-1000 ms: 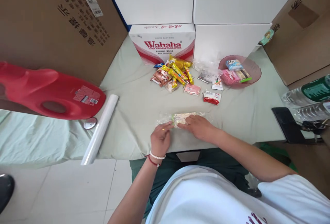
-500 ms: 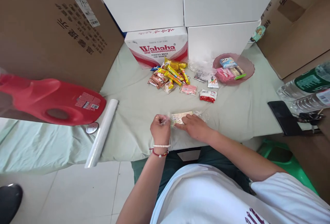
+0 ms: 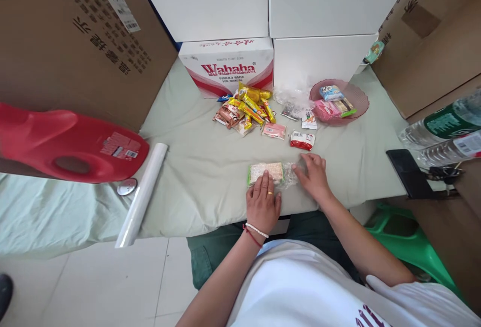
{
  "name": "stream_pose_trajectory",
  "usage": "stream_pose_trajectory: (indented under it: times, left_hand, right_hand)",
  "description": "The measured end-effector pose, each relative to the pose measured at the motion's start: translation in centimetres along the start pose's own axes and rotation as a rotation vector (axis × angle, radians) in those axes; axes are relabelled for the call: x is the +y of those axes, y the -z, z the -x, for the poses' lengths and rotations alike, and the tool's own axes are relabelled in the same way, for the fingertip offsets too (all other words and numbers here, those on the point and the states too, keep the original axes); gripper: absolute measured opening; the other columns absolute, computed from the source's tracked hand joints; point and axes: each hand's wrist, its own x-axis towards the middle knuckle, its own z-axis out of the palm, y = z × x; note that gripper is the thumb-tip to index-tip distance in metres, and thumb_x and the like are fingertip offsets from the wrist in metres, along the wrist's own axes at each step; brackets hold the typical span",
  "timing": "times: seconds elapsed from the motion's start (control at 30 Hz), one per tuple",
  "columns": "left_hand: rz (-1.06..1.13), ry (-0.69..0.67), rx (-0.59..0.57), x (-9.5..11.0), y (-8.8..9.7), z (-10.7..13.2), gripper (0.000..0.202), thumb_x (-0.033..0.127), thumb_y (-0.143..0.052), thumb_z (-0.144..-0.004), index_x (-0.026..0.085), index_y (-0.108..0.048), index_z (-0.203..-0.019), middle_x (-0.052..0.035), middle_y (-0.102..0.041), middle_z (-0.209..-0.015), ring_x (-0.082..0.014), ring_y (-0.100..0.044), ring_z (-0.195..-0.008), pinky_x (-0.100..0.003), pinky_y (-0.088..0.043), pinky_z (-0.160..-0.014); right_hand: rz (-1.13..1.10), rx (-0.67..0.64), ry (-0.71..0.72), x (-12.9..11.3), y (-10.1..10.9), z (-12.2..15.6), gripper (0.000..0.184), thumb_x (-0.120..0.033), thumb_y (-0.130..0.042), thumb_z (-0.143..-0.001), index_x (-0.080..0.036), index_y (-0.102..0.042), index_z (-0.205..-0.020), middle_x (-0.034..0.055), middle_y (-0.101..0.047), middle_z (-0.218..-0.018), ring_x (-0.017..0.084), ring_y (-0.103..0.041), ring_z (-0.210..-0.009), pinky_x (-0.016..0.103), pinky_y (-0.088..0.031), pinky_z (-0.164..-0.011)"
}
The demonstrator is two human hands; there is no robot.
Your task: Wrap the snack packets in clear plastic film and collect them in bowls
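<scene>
A packaged snack bar [image 3: 276, 170] with green edges lies flat near the front of the cloth-covered table. Clear plastic film [image 3: 290, 176] sticks out crumpled from its right end. My left hand [image 3: 263, 204] rests on the bar, fingers stretched out and pressing it from above. At the right end of the film is my right hand [image 3: 313, 174], its thumb and fingers apart; the thumb is close to the film, and whether it touches I cannot tell. Behind the hands lie a red-and-white packet [image 3: 302, 140] and a pink packet [image 3: 274, 131].
A heap of yellow and brown wrapped snacks [image 3: 246, 109] lies before the Wahaba carton [image 3: 229, 68]. To its right are a crumpled clear bag [image 3: 295, 99] and a pink bowl [image 3: 361, 106] of packets. A film roll [image 3: 143, 196] and red jug [image 3: 112, 154] are left; bottles [image 3: 443, 126] and a phone [image 3: 408, 171] right.
My left hand has left the film at the bar's left end and now lies flat on the bar. My right hand has moved off the bar to the right, with fingers spread.
</scene>
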Motion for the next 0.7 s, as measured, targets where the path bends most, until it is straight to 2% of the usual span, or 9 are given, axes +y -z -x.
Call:
stream_pose_trajectory:
  times: [0.07, 0.17, 0.27, 0.33, 0.37, 0.47, 0.57, 0.7]
  left_hand:
    - [-0.013, -0.002, -0.003, 0.0, -0.2, 0.0, 0.065, 0.033, -0.046, -0.101, 0.018, -0.033, -0.163, -0.0162, -0.042, -0.165, -0.0333, -0.046, -0.148, -0.053, -0.039, -0.113]
    - [-0.016, -0.007, 0.000, 0.0, -0.3, -0.1, 0.064, 0.032, -0.046, -0.101, 0.019, -0.034, -0.163, -0.0159, -0.042, -0.164, -0.0327, -0.047, -0.147, -0.052, -0.039, -0.112]
    - [-0.017, -0.011, -0.003, -0.1, -0.2, -0.1, 0.063, 0.032, -0.047, -0.101, 0.020, -0.036, -0.161, -0.0143, -0.043, -0.164, -0.0315, -0.047, -0.148, -0.051, -0.040, -0.112]
    - [-0.018, -0.009, -0.010, -0.1, -0.1, 0.0, 0.061, 0.033, -0.047, -0.101, 0.019, -0.038, -0.160, -0.0143, -0.043, -0.164, -0.0309, -0.047, -0.148, -0.051, -0.039, -0.112]
    - [-0.016, -0.007, -0.014, -0.1, -0.1, 0.0, 0.060, 0.033, -0.046, -0.101, 0.019, -0.039, -0.160, -0.0147, -0.043, -0.163, -0.0308, -0.047, -0.148, -0.051, -0.039, -0.113]
    - [-0.001, -0.006, -0.029, 0.1, 0.1, -0.1, 0.057, 0.031, -0.045, -0.102, 0.019, -0.043, -0.157, -0.0162, -0.045, -0.162, -0.0315, -0.047, -0.148, -0.055, -0.035, -0.116]
    - [0.017, -0.026, -0.032, 0.0, 0.3, -0.4, 0.050, 0.028, -0.048, -0.100, 0.020, -0.054, -0.148, -0.0169, -0.054, -0.156, -0.0335, -0.047, -0.148, -0.059, -0.033, -0.117]
    - [0.124, -0.053, -0.016, -1.5, 0.9, -0.5, 0.044, 0.029, -0.059, -0.091, 0.019, -0.066, -0.134, -0.0172, -0.062, -0.147, -0.0354, -0.045, -0.149, -0.059, -0.035, -0.119]
  right_hand:
    - [0.003, -0.054, 0.001, 0.3, -0.6, -0.5, 0.042, -0.050, -0.071, -0.087, -0.018, -0.071, -0.114, 0.0192, -0.058, -0.133, 0.037, -0.048, -0.126, 0.057, -0.042, -0.110]
    - [-0.143, -0.120, 0.062, -0.2, -0.8, -0.5, 0.023, -0.045, -0.067, -0.089, -0.022, -0.068, -0.092, 0.0134, -0.063, -0.127, 0.031, -0.055, -0.120, 0.051, -0.045, -0.107]
    - [-0.316, -0.154, -0.031, -1.1, 0.0, -0.2, 0.022, -0.045, -0.058, -0.094, -0.024, -0.059, -0.089, 0.0056, -0.068, -0.095, 0.022, -0.064, -0.087, 0.036, -0.053, -0.081]
    - [-0.367, -0.209, -0.103, -2.2, 0.6, -0.3, 0.024, -0.047, -0.057, -0.096, -0.025, -0.055, -0.088, -0.0013, -0.061, -0.072, 0.019, -0.058, -0.066, 0.029, -0.047, -0.064]
    - [-0.355, -0.232, -0.105, -3.0, 0.8, -0.5, 0.023, -0.046, -0.057, -0.096, -0.025, -0.053, -0.087, -0.0031, -0.058, -0.067, 0.018, -0.056, -0.062, 0.028, -0.044, -0.061]
    - [-0.140, -0.273, 0.013, -6.1, 0.4, -1.6, 0.015, -0.033, -0.060, -0.095, -0.024, -0.053, -0.085, -0.0008, -0.064, -0.075, 0.018, -0.059, -0.070, 0.027, -0.042, -0.066]
    - [0.169, -0.408, 0.140, -9.7, -1.2, -2.7, 0.009, -0.022, -0.054, -0.098, -0.022, -0.058, -0.090, 0.0054, -0.068, -0.093, 0.021, -0.063, -0.085, 0.029, -0.043, -0.073]
    - [0.374, -0.538, 0.208, -12.5, -3.4, -2.7, 0.020, -0.019, -0.042, -0.106, -0.017, -0.061, -0.110, 0.0128, -0.065, -0.110, 0.023, -0.063, -0.092, 0.032, -0.046, -0.078]
